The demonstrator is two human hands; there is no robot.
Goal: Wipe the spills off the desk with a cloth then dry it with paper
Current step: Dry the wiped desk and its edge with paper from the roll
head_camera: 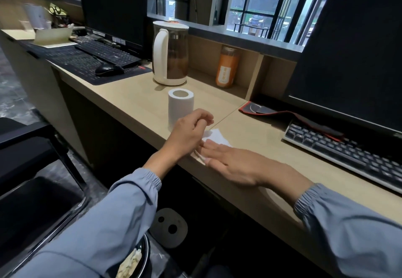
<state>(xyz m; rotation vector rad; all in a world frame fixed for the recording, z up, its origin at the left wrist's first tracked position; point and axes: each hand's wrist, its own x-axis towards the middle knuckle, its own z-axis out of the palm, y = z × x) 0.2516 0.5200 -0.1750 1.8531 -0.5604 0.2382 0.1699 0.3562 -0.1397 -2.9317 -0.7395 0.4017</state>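
A white sheet of paper [215,137] lies flat on the beige desk [256,138] near its front edge. My right hand [232,164] rests on the paper with straight fingers, palm down. My left hand [189,132] hovers just left of the sheet with loosely curled fingers; blur hides whether it touches the paper. A white paper roll [180,106] stands upright right behind my left hand. No cloth is in view.
A white-and-clear kettle [170,53] and an orange bottle [227,67] stand at the back of the desk. A keyboard [348,149] with a red-edged mat lies to the right, another keyboard and mouse [108,69] to the left. A black chair [32,179] is at lower left.
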